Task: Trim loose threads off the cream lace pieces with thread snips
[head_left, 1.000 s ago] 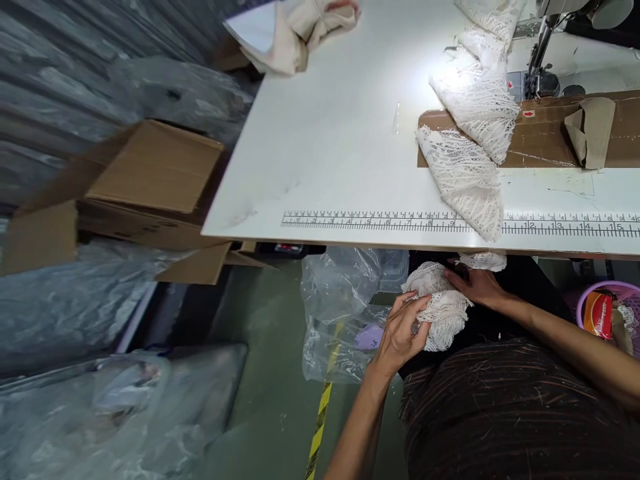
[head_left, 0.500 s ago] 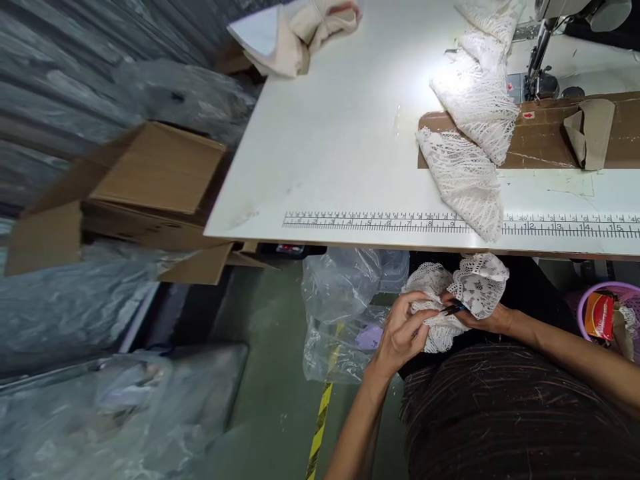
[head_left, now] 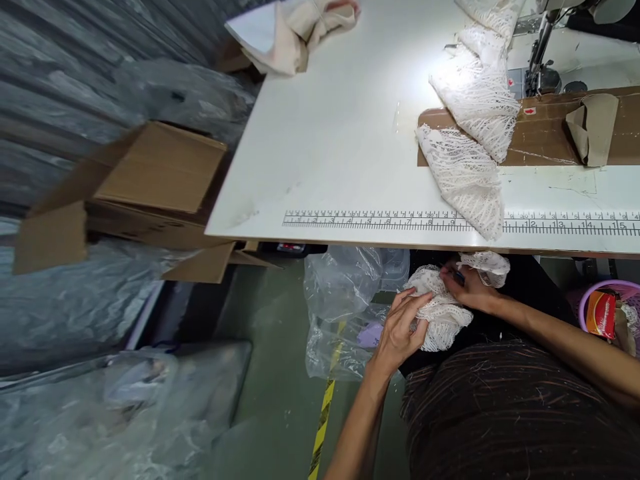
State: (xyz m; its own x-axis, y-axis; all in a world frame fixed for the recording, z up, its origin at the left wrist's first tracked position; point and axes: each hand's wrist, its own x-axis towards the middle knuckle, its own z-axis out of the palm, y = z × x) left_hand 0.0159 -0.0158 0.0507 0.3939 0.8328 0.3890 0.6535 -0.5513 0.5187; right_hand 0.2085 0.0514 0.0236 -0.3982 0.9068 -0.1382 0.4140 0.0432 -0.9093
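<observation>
On my lap below the table edge lies a bunched piece of white lace fabric (head_left: 440, 325). My left hand (head_left: 404, 327) grips its left side, fingers bent over the folds. My right hand (head_left: 467, 288) is closed around small dark thread snips (head_left: 457, 276), mostly hidden by the fingers. That hand rests against the upper right of the lace, and a scalloped lace end (head_left: 489, 265) shows just behind it. More white lace (head_left: 463, 177) trails over the tabletop and hangs to the front edge above my hands.
The white table (head_left: 345, 153) carries a printed ruler (head_left: 380, 219) along its front edge. A sewing machine (head_left: 540, 67) stands at the upper right. An open cardboard box (head_left: 155, 170) is at the left, plastic bags (head_left: 340, 287) hang below the table, and a purple basket (head_left: 583, 310) sits right.
My right hand has turned and moved up and left over the lace, and the snips' blades no longer show. The scalloped lace end has shifted up behind it. The left hand stays on the fabric.
</observation>
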